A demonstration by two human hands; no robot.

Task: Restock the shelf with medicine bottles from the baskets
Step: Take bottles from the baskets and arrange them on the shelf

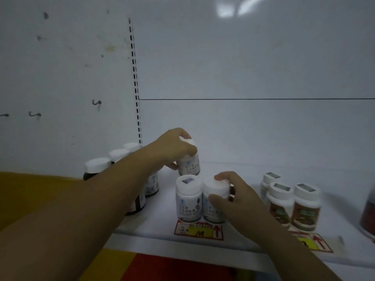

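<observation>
On the white shelf, my left hand grips a white medicine bottle by its cap, at the back of a small group. My right hand wraps around the cap of another white bottle at the front. A third white bottle stands upright just left of that one, touching it. No basket is in view.
Dark bottles with white caps stand in a row at the shelf's left end, partly behind my left forearm. Three white bottles with brown labels stand to the right. A dark container is at the right edge. Price tags line the shelf front.
</observation>
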